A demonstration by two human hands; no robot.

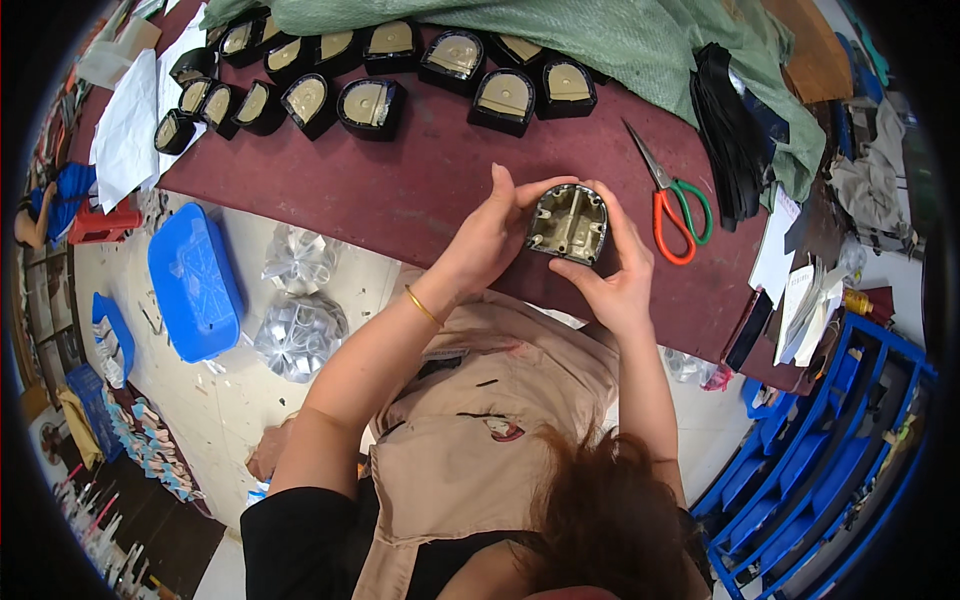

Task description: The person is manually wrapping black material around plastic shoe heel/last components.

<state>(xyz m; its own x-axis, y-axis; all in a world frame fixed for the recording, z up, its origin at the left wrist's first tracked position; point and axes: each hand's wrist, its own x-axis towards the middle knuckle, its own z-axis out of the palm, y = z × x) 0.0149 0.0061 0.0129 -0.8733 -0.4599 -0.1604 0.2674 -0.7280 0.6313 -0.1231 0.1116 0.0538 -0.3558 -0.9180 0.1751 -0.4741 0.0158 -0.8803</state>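
Observation:
Both my hands hold one black shoe heel [568,224] over the near part of the dark red table. It is D-shaped, and its hollow, ribbed, glossy tan inside faces up. My right hand [622,270] grips it from the right, thumb at the near flat edge and fingers along the far right side. With its thumb raised, my left hand [495,225] presses its fingers against the heel's far left side; those fingertips are partly hidden. Several similar black heels [502,100] with tan faces stand in rows at the far side of the table.
Right of my hands lie scissors [668,195] with red and green handles. Black strips [727,140] and a green woven sheet [620,50] lie beyond. Papers [808,305] and a blue rack [830,470] are at right. A blue basin [196,283] and clear plastic bags [300,335] sit at left.

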